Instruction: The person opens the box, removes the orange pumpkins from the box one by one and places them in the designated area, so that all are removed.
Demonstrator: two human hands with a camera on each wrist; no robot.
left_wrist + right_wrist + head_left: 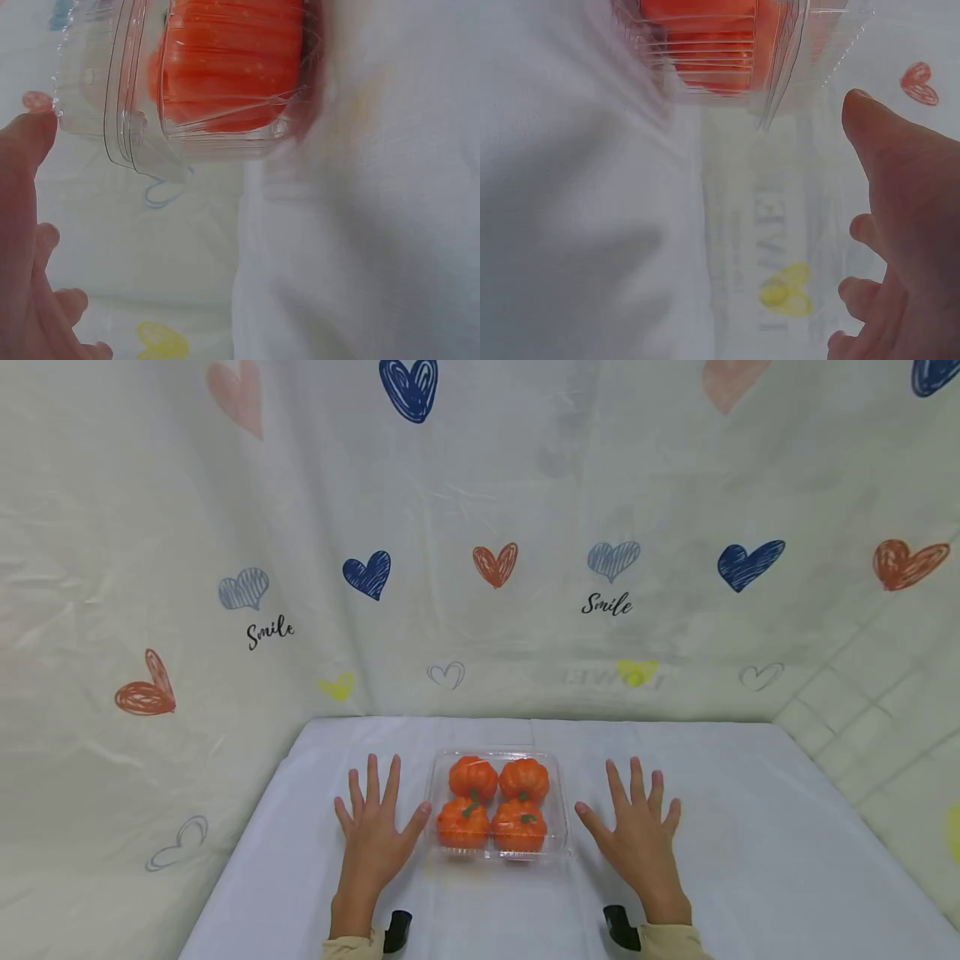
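Observation:
A clear plastic clamshell box (498, 760) sits in the middle of the table with its lid down. Inside it lie several small orange pumpkins (474, 778) with green stems, in two rows. My left hand (372, 843) is held left of the box, fingers spread and straight, thumb pointing at the box's side. On the other side my right hand (637, 843) mirrors it, fingers spread, thumb toward the box. Neither hand holds anything. Both wrist views show the box's side (225, 139) close by, with the thumb near the lid's edge.
A white cloth covers the table (750, 827). Behind and beside it hangs a pale curtain (450, 485) printed with hearts and the word Smile. Black wrist straps or mounts (397, 932) show at both sleeves.

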